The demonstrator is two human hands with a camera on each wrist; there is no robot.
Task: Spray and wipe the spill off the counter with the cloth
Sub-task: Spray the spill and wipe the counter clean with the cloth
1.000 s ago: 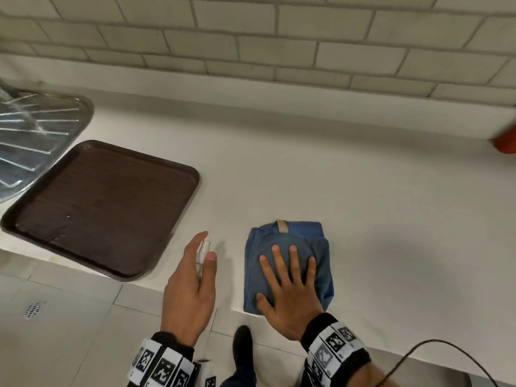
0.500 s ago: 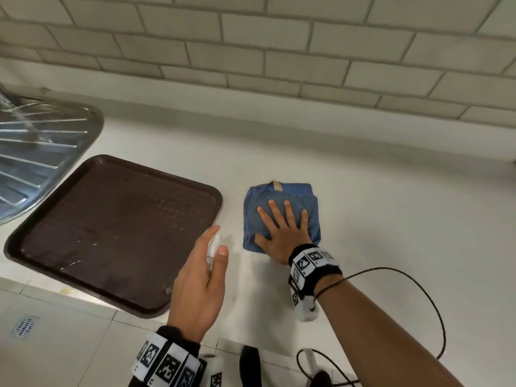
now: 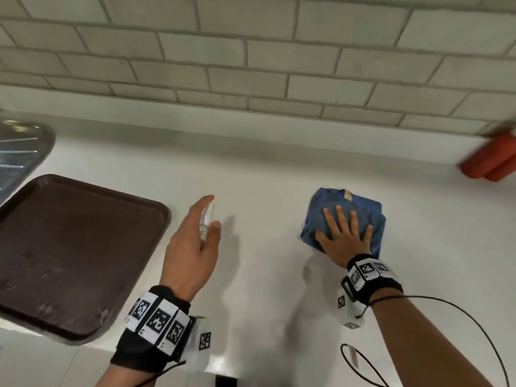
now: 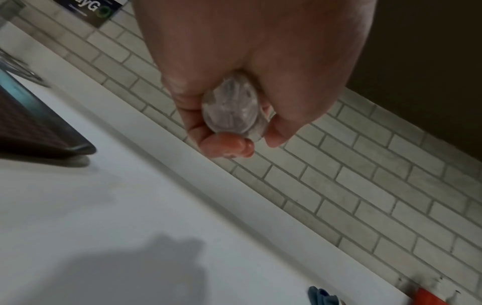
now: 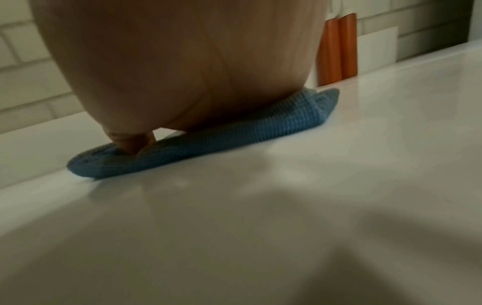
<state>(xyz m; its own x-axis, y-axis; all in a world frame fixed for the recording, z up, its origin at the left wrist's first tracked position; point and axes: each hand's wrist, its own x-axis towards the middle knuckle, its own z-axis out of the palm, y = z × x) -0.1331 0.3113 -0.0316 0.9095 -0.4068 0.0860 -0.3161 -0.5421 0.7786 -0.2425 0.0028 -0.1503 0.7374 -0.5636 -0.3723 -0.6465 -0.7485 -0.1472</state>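
- Since half a second ago, we find the cloth (image 3: 346,219) carried rightward, well clear of the brown tray (image 3: 69,247).
- Left hand (image 3: 192,247) grips a clear spray bottle (image 3: 206,219) (held above the counter (image 3: 265,177)).
- Right hand (image 3: 344,238) presses the cloth flat, fingers spread.
- Farther back, orange items (image 3: 488,163) stand against the tiled wall (image 3: 251,51).
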